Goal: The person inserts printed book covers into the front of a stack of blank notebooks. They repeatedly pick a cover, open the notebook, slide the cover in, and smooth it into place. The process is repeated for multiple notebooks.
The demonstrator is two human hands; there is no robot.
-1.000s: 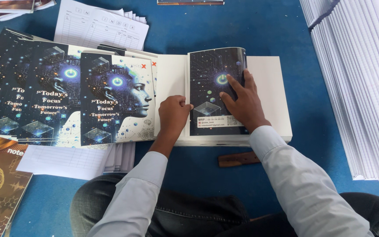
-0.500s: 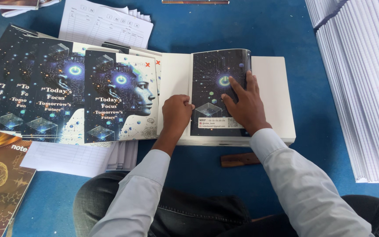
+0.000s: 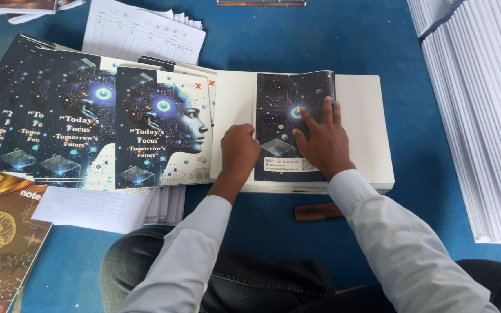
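A dark, glossy printed cover sheet (image 3: 288,124) is pressed flat on the white paper block (image 3: 366,133), long axis running away from the person. The right hand (image 3: 323,139) lies spread-fingered upon it; the left hand (image 3: 240,148), fisted, rests just beside its left edge.

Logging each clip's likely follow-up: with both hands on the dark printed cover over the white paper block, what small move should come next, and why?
Probably slide the right hand outward to flatten the cover. Its right edge curls up off the white paper block, while the left hand, a fist, pins the fold beside it. A guess only.
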